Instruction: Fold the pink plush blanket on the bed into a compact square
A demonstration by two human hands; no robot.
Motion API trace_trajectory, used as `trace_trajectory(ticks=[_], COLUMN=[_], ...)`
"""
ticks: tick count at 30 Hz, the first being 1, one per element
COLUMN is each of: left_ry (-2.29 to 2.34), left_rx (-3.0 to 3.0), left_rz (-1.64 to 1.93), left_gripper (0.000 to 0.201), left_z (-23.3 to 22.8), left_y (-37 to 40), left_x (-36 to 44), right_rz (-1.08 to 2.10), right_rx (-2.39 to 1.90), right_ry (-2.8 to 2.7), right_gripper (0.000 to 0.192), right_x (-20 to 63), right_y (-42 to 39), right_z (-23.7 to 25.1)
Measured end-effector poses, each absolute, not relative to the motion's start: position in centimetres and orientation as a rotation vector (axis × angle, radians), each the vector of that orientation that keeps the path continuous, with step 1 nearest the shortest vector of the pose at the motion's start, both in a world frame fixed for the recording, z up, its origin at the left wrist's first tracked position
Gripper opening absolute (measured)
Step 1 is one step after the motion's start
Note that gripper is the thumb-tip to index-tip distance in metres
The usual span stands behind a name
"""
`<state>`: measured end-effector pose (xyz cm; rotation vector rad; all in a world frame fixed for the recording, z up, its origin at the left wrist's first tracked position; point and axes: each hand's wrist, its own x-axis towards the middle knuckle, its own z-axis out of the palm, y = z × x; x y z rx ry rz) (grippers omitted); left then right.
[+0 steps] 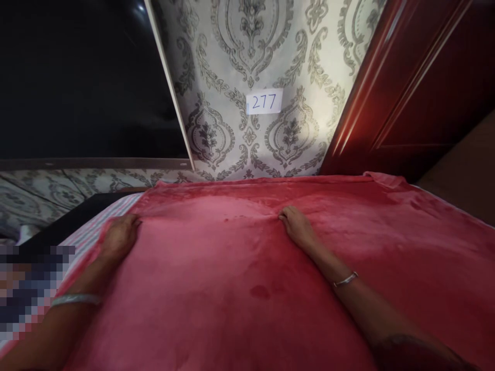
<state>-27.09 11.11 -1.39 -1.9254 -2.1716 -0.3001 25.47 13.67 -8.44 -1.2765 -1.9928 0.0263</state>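
Red plush blanket [201, 273] fills my view from eight through six to four o'clock; I judge it soft, limp and somewhat slippery, best held at an edge or a gathered fold. My left hand [119, 237], at eight o'clock, and right hand [297, 225], at four o'clock, have fingers closed, each pinching blanket cloth drawn taut between them.

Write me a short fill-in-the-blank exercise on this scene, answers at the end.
1. The paper on the wall reads ____.
2. The left hand and right hand touch the blanket; the striped sheet lies nearer the ____ hand.
3. Bracelets in view number ____.

Missing words: 277; left; two.
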Motion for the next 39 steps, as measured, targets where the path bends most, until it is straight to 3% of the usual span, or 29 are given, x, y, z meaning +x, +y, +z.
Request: trace_trajectory(ticks=[13, 18, 33, 39], left_ry=[-2.065, -2.035, -1.978, -1.756], left_rx=[-1.844, -1.869, -2.194, -2.278], left_rz=[-0.244, -0.249, -0.235, -0.311], left_gripper=[0.035, 0.038, 0.029, 0.047], left_z=[3.7, 5.2, 0.9, 0.0], left_y=[7.4, 4.9, 2.6, -0.5], left_x=[-25.4, -25.5, -25.5, -24.9], right_rz=[-0.139, -0.121, -0.037, -0.144], right_rx=[-1.302, -1.299, -1.22, -1.158], right_ry=[-1.806, -1.836, -2.111, -2.189], right_gripper=[0.021, 0.022, 0.025, 0.033], right_x=[26.2, 27.4, 30.0, 31.3], right_y=[12.1, 10.0, 8.1, 6.2], right_z=[-6.2, -4.5, -5.7, -6.9])
